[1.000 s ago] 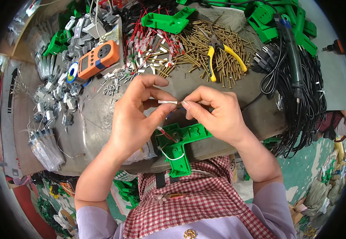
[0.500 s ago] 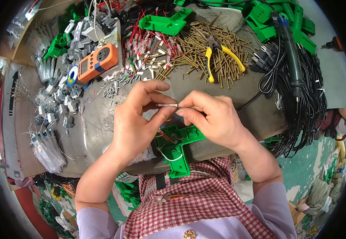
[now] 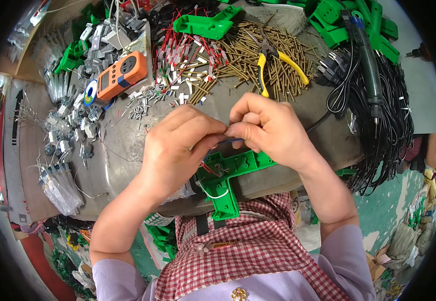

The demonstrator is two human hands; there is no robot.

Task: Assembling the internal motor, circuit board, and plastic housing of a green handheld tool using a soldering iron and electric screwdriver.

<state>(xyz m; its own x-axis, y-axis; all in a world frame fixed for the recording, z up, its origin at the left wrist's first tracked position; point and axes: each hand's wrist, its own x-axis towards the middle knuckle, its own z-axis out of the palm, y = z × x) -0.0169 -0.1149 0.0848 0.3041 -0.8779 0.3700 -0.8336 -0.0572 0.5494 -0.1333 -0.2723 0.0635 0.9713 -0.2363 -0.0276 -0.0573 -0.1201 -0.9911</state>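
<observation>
My left hand (image 3: 175, 145) and my right hand (image 3: 273, 129) meet fingertip to fingertip above the bench's front part. Both are closed in a pinch. A thin blue wire (image 3: 234, 141) runs between them, gripped at its end; the fingers hide whatever else is at the pinch point. Below lies an open green plastic housing half (image 3: 225, 204), its long arm reaching right beneath my right hand and its short arm overhanging the bench edge. Red wires (image 3: 208, 169) rise from it near my left fingers, and a white wire (image 3: 213, 196) loops across it.
Beyond my hands lie a heap of brass-coloured screws (image 3: 278, 75), yellow-handled pliers (image 3: 260, 75) and an orange meter (image 3: 122, 75). Black power cords (image 3: 391, 125) and a dark-handled electric screwdriver (image 3: 368, 65) fill the right side. Bubble-wrapped parts (image 3: 61, 188) lie left.
The thin whitish piece between my fingertips is now out of sight. My left fingers have folded down, my right hand has turned, and the blue wire shows more. The housing has shifted slightly.
</observation>
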